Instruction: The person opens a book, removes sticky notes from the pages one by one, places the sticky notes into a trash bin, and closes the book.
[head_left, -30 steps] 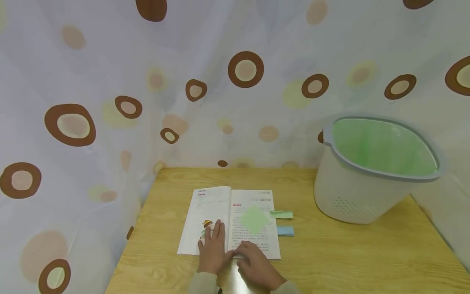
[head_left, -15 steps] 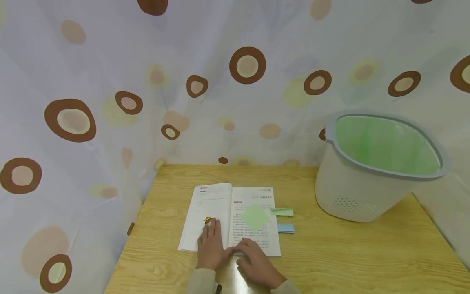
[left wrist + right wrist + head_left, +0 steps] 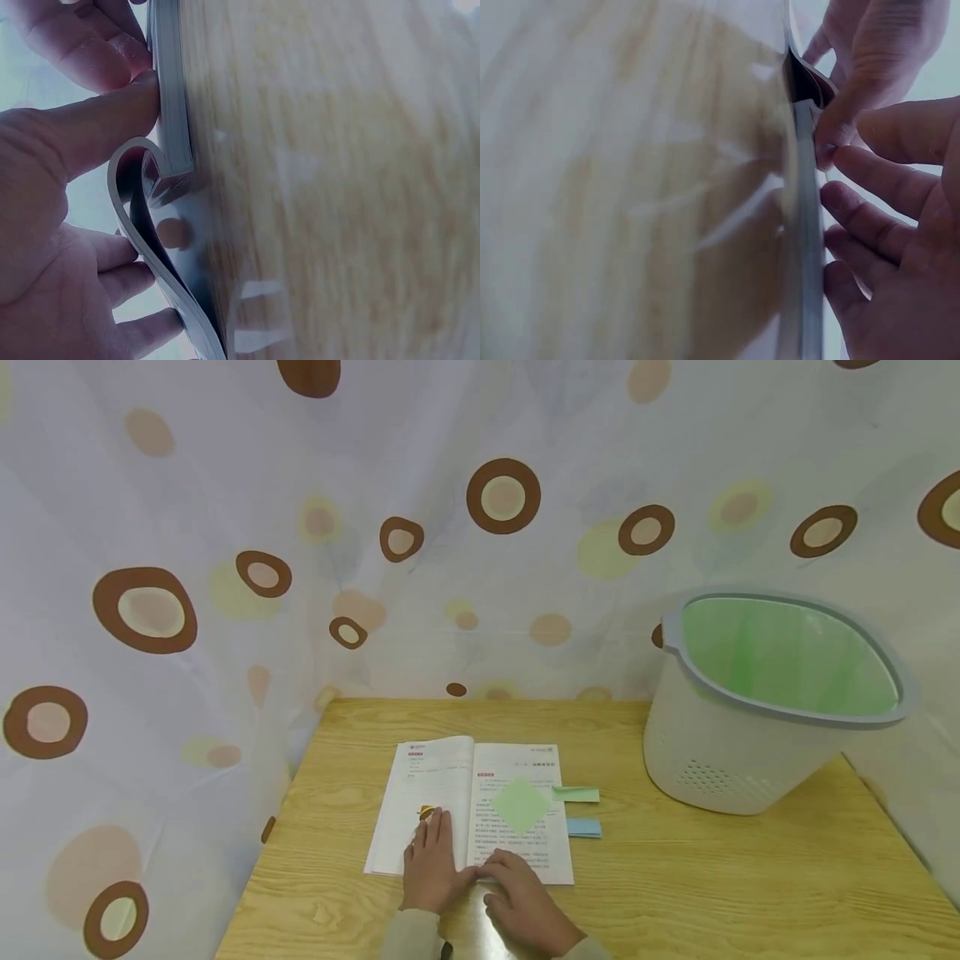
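Observation:
An open book (image 3: 498,760) lies on the table, its left pages arching near the spine in the left wrist view. On the left page my left hand (image 3: 431,864) rests flat, fingers extended over a printed cartoon figure, thumb reaching to the spine. My right hand (image 3: 528,902) touches the lower part of the right page by the spine, with its fingers loosely bent and the fingertips on the paper. Both hands nearly meet at the book's lower edge. A pale green sticky note (image 3: 521,806) sits diamond-wise on the right page.
Green (image 3: 576,794) and blue (image 3: 584,828) paper tabs stick out from the book's right edge. A white basket (image 3: 712,752) with a grey rim and green inside stands at the right of the wooden table (image 3: 675,877). A spotted curtain (image 3: 442,443) hangs behind and along the sides.
My left hand has slid slightly left and down the page, covering more of the cartoon figure. The right hand stays by the spine. The head view shifts a little.

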Demonstrator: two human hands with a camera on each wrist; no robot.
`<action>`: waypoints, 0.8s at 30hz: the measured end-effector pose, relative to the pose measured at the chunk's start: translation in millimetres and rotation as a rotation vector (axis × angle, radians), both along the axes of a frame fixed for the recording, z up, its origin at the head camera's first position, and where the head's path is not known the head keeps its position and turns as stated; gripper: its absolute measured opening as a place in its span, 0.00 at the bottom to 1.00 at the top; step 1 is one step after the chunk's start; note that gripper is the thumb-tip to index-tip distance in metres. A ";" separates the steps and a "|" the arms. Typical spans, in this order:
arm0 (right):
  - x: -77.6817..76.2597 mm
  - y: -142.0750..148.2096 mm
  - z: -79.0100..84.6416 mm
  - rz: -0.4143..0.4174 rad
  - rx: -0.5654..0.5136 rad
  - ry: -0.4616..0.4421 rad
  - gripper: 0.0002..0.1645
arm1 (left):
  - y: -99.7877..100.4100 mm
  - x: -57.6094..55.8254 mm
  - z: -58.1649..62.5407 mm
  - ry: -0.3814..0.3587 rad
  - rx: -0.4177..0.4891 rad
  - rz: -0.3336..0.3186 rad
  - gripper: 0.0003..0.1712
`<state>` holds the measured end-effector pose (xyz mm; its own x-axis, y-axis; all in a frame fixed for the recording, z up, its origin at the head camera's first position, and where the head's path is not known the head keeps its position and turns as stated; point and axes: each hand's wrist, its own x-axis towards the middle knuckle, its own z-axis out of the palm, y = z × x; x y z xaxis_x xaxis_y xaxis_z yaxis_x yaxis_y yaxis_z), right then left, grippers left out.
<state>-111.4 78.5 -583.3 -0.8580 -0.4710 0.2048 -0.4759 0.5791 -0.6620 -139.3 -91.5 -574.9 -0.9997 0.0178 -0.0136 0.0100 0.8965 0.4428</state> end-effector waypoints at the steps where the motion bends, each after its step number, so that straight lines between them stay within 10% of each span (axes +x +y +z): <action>1: -0.8 -0.1 1.0 0.004 0.003 -0.002 0.17 | -0.3 0.0 -0.6 -0.004 0.003 0.002 0.58; 16: -9.7 1.6 9.3 0.013 0.068 -0.047 0.14 | -2.4 -2.1 -2.0 -0.013 0.021 -0.003 0.58; 24: -24.8 7.8 15.3 -0.299 0.094 -0.022 0.13 | -2.6 -0.5 0.1 -0.040 0.068 -0.012 0.60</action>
